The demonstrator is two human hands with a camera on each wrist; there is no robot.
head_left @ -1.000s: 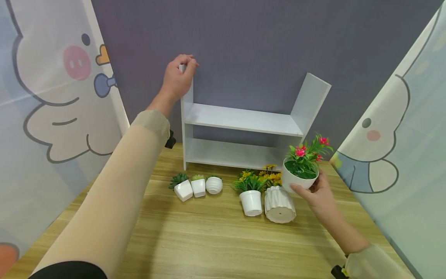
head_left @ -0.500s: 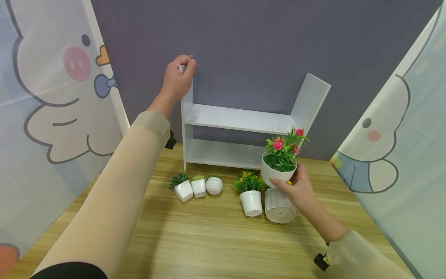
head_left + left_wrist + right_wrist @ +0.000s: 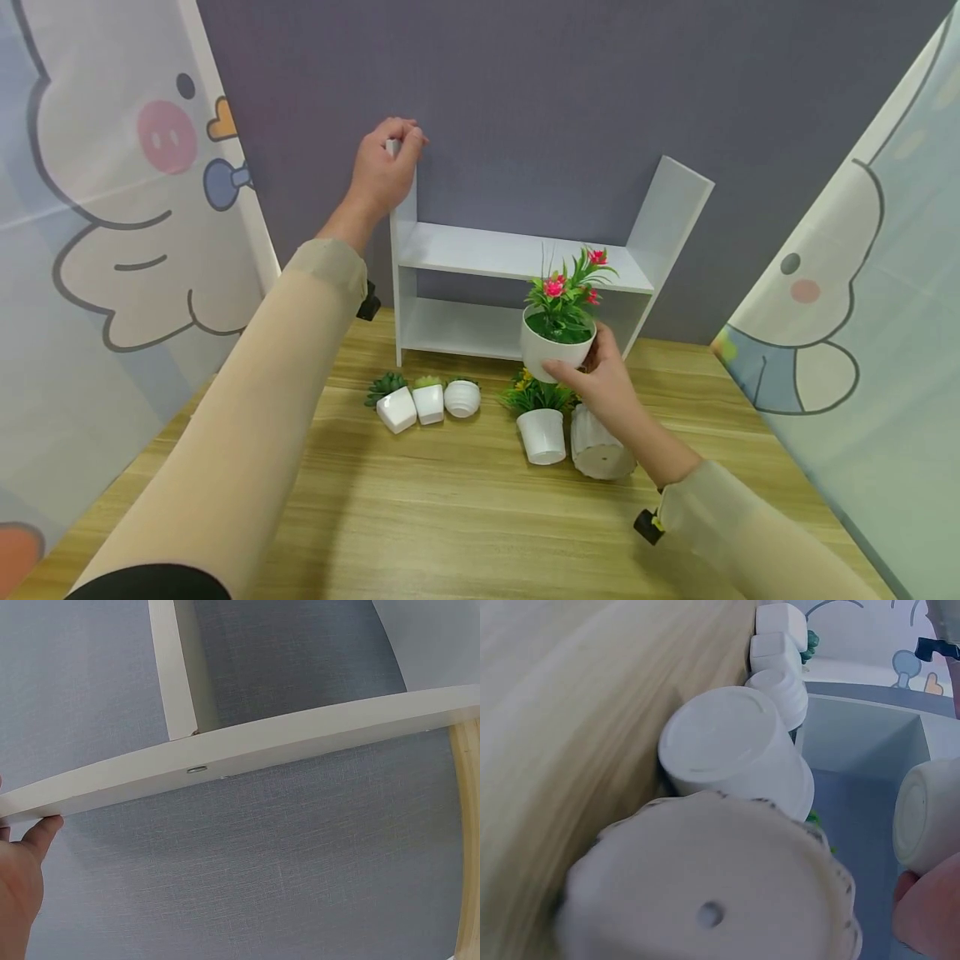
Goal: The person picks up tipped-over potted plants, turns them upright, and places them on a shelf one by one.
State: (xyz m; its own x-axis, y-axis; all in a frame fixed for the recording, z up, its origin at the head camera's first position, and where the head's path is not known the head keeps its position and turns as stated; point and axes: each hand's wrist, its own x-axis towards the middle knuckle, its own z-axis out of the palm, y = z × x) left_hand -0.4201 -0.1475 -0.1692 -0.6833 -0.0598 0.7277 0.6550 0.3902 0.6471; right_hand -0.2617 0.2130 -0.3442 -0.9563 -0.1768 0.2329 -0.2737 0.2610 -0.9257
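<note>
My right hand [image 3: 609, 379] grips a round white flowerpot [image 3: 558, 354] with green leaves and red flowers, thumb in front and fingers round the side. It is held up in front of the white shelf [image 3: 517, 254], above a potted plant [image 3: 542, 437] with yellow flowers that lies tipped on the table. In the right wrist view the held pot [image 3: 930, 814] shows at the right edge, next to the fingers. My left hand [image 3: 384, 162] holds the top of the shelf's left side panel. The left wrist view shows fingers [image 3: 43, 834] against that panel [image 3: 247, 750].
A ribbed white pot [image 3: 600, 446] lies on its side at the right, its base facing me. Several small white succulent pots [image 3: 429, 402] lie in a row on the left. The wooden table [image 3: 450, 525] meets a grey back wall [image 3: 525, 100].
My right hand has carried the red-flowered pot leftward and slightly up, from beyond the ribbed pot to in front of the shelf. The left hand has stayed in place.
</note>
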